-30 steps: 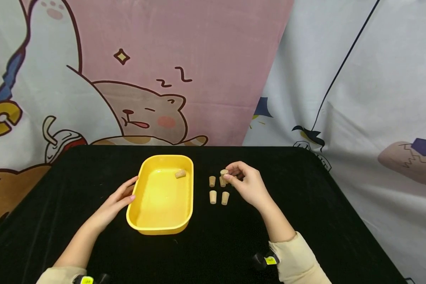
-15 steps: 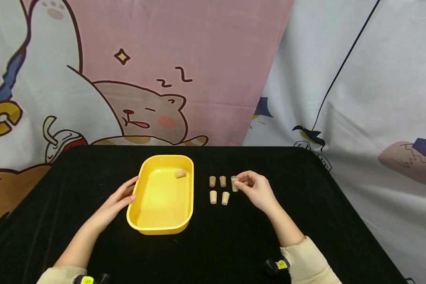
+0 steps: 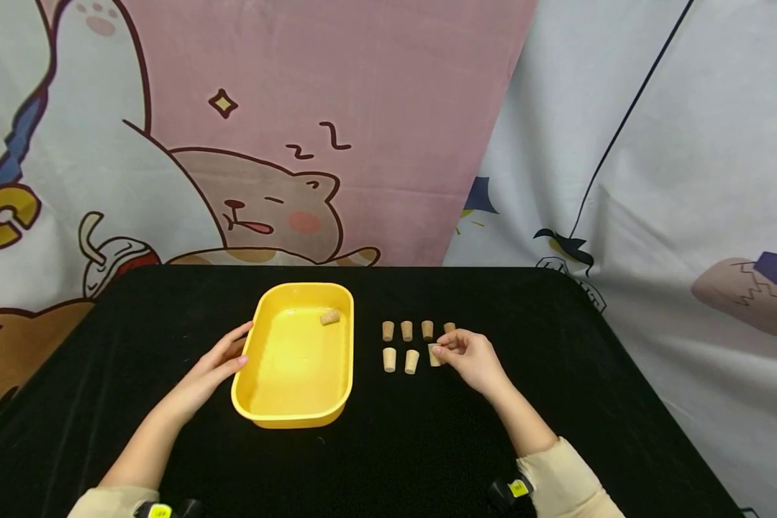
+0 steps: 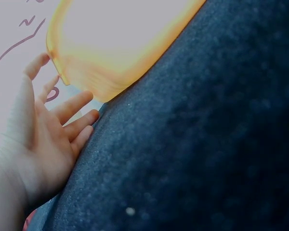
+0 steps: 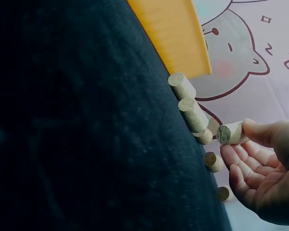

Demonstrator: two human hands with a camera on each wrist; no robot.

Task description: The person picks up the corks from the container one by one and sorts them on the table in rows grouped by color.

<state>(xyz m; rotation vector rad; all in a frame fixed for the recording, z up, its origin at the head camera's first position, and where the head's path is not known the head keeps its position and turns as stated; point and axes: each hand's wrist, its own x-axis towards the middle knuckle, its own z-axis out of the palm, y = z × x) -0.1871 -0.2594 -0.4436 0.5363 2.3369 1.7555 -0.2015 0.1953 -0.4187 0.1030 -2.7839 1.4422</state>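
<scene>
My right hand (image 3: 473, 360) pinches a tapered cork stopper (image 5: 229, 134) between thumb and fingertips. In the right wrist view that cork stopper appears raised off the black cloth. Left of it, two pale corks (image 3: 389, 360) stand in the front row. Several corks (image 3: 406, 331) form the back row, the rightmost partly hidden by the hand. My left hand (image 3: 210, 370) touches the left rim of a yellow tray (image 3: 291, 416) with extended, spread fingers. One cork (image 3: 329, 317) lies on its side inside the tray, near its far right corner.
A black cloth (image 3: 375, 460) covers the table. Behind it hangs a printed curtain (image 3: 414, 129) with cartoon animals. The tray stands left of the cork rows, with a strip of cloth between them.
My right hand has moved right and then toward the front row, still with a cork in its fingers. A cork now stands free third in the back row. Left hand and tray stay put.
</scene>
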